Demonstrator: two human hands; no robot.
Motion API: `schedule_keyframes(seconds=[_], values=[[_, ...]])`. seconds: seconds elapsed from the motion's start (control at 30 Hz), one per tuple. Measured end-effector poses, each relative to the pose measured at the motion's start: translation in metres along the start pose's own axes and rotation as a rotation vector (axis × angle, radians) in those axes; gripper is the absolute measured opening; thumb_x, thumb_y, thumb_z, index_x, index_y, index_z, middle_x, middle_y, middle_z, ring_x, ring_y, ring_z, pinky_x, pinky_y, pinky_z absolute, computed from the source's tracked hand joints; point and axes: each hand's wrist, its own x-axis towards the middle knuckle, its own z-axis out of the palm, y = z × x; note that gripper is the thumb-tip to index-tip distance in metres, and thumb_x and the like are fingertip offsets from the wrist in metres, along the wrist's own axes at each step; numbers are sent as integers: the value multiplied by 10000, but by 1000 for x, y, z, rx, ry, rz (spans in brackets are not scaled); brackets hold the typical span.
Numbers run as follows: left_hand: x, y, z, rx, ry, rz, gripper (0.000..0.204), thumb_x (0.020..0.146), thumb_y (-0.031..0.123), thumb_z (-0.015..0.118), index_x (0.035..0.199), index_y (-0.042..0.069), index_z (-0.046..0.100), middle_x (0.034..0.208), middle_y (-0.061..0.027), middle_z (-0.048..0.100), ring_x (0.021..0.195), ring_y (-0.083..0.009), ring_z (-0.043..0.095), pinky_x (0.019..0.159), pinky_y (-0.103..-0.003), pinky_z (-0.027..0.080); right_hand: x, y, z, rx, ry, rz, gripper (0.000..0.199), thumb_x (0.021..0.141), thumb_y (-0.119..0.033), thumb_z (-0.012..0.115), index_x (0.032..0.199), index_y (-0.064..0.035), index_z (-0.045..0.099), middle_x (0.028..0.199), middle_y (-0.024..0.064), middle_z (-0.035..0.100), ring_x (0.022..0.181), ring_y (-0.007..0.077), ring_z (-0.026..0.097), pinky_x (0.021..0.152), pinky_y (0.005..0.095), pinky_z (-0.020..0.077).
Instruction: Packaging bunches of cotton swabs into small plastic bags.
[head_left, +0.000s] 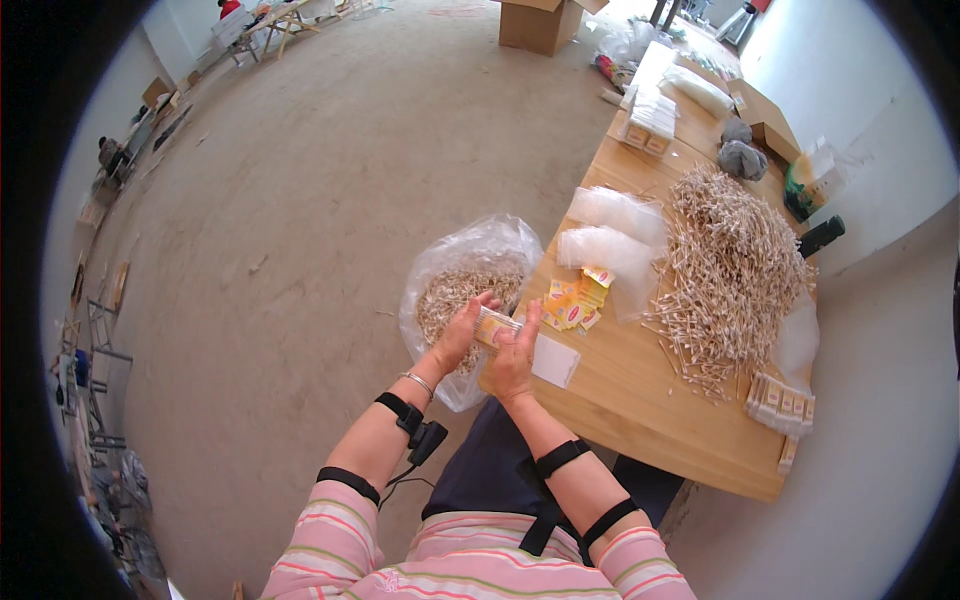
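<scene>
Near the table's left corner, a clear pack of cotton swabs [495, 327] with a yellow and orange label is between my two hands. My left hand [462, 335] grips it from the left side. My right hand [515, 362] holds its right side, with the thumb against the pack and the fingers pointing up. Just right of my right hand lies a flat white card or pad [556, 362]. Beyond it are loose yellow printed labels [575, 302]. Below my hands, a clear plastic bag [418, 262] full of loose swabs stands open beside the table.
A large heap of loose cotton swabs [725, 270] covers the right of the wooden table [640, 410]. Stacks of clear bags [610, 245] lie beside it. Filled packs [780, 402] line the near right edge, more packs [650, 125] the far end. A cardboard box [540, 25] stands on the floor.
</scene>
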Motion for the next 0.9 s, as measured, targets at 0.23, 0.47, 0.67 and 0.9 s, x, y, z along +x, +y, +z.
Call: schedule_keyframes(seconds=[0.23,0.47,0.67,0.9], values=[[6,-1,6,0,-37,28,534,1001,376,332,1379,0,359,1289,-156,524,1168,-210,505,1005,-307,382,4,6,3,-38,24,-46,644,906,-253,437,1408,63,188,1486,258,157,1381,380,181,1126,421,152],[16,-26,-11,313,202,9,463,960,279,425,1325,-5,418,1223,-176,564,1098,-261,551,964,-348,418,5,0,-8,-106,-34,-129,519,856,-148,509,1318,40,367,1449,256,262,1352,391,258,1118,414,201],[-10,8,37,926,512,460,416,843,111,541,1243,18,481,1275,-193,483,1250,-365,383,1075,-439,277,28,13,-133,-925,383,-50,573,817,-161,571,1331,-4,374,1441,236,273,1365,395,202,1108,487,183],[-33,2,131,879,-82,635,433,769,29,584,1194,38,504,1287,-179,459,1271,-351,365,1080,-432,287,6,43,-240,-1100,490,168,501,820,-221,606,1272,-63,457,1400,215,334,1320,404,260,1082,503,235]])
